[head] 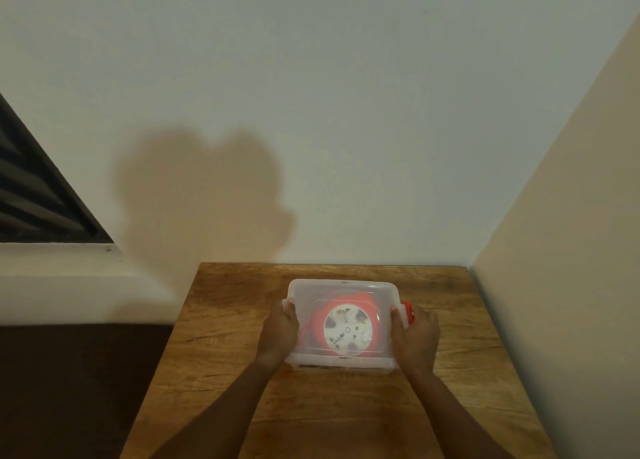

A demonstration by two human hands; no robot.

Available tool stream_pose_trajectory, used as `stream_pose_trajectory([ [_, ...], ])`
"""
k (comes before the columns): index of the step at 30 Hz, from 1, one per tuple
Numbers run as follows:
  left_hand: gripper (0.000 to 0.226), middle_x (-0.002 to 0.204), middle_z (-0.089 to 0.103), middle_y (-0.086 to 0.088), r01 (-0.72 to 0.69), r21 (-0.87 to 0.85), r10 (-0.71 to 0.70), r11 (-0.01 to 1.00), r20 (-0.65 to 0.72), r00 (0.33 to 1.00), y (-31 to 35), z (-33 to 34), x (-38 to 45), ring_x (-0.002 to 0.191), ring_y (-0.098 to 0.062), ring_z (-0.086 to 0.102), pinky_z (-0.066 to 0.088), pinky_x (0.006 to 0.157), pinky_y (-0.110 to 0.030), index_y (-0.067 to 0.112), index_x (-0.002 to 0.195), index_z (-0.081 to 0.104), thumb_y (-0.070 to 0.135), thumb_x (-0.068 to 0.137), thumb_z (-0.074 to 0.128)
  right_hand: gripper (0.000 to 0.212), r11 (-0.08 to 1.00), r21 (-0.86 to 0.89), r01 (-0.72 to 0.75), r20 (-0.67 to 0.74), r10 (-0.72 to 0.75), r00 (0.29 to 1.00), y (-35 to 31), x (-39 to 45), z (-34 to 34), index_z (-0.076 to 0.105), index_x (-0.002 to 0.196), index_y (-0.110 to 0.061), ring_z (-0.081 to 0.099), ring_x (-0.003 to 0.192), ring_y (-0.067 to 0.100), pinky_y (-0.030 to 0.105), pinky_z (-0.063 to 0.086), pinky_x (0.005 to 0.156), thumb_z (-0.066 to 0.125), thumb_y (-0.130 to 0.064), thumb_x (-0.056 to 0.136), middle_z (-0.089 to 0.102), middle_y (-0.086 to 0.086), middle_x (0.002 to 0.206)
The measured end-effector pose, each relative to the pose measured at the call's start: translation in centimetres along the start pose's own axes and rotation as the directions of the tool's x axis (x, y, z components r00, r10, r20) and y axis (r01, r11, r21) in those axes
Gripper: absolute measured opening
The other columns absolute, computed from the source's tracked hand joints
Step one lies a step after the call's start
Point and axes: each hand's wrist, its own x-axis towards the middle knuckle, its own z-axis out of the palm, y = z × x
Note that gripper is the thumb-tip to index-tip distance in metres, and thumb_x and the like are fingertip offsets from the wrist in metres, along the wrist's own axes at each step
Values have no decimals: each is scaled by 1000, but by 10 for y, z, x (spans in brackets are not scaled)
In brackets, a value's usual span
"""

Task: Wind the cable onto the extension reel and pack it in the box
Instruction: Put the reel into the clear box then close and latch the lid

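A clear plastic box (343, 287) with its translucent lid on sits at the middle of the wooden table (346, 406). Through the lid I see the red extension reel (348, 330) with its white round face lying flat inside. My left hand (278, 330) grips the box's left side, thumb over the lid edge. My right hand (415, 334) grips the right side, next to a red latch (408, 311). The cable itself is hidden under the lid.
The table stands in a corner, with a white wall (346, 112) behind and a beige wall (571, 251) on the right. A dark window (38, 195) and sill are at the left, with dark floor below.
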Motion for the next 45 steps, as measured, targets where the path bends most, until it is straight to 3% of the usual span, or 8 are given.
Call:
stream_pose_trajectory([
  [8,43,126,69,-13,38,-37,-39,999,-18,999,-1,1,1,106,-28,69,62,89,-47,9,135,58,37,111,35,22,996,-27,88,-45,-89,995,-3,0,-4,62,104,-13,55,86,16,36,56,71,59,-32,94,58,5,100],
  [13,51,149,52,-15,61,-10,-62,998,-210,976,-1,2,-5,130,-35,56,54,103,-51,11,146,52,39,104,55,31,996,-56,68,-27,-70,997,0,0,0,58,113,-14,55,93,17,38,56,77,56,-37,94,56,6,109],
  [20,52,138,64,-12,112,-240,-136,964,-86,987,-4,0,-6,120,-34,65,58,92,-46,13,146,54,37,100,63,31,996,-59,72,-16,-73,997,4,4,4,55,116,-16,55,92,16,34,55,73,54,-39,95,53,5,114],
  [24,45,138,65,-13,82,-172,-101,982,-100,990,3,0,-7,121,-35,65,58,98,-49,8,144,55,30,105,57,21,996,17,93,25,-93,995,7,6,3,54,112,-21,57,83,10,22,49,62,54,-35,96,58,-2,103],
  [30,29,116,74,-10,-25,-40,20,999,-122,992,9,2,-12,96,-23,71,61,84,-39,9,125,67,23,109,47,12,996,62,61,82,-66,994,6,8,4,45,103,-30,54,70,-3,11,39,50,54,-33,96,58,-10,92],
  [36,34,131,68,-11,-46,-57,41,997,-91,995,10,2,-10,113,-31,68,58,93,-45,10,140,56,22,109,46,20,971,235,-42,115,15,993,6,6,-2,45,109,-29,64,75,5,23,56,54,56,-38,95,63,-8,96],
  [42,35,132,65,-12,1,-120,-8,993,-56,998,7,4,-5,111,-29,65,59,92,-45,11,142,52,23,109,45,25,918,345,-195,228,120,966,3,4,-5,50,118,-28,65,81,8,22,54,55,55,-39,95,62,-8,101],
  [45,39,132,64,-12,44,-229,-49,972,-17,999,18,7,-3,113,-32,65,61,92,-48,11,142,52,28,108,49,21,875,421,-238,260,136,956,7,15,-11,60,112,-22,68,82,15,36,60,63,57,-33,95,67,-3,100],
])
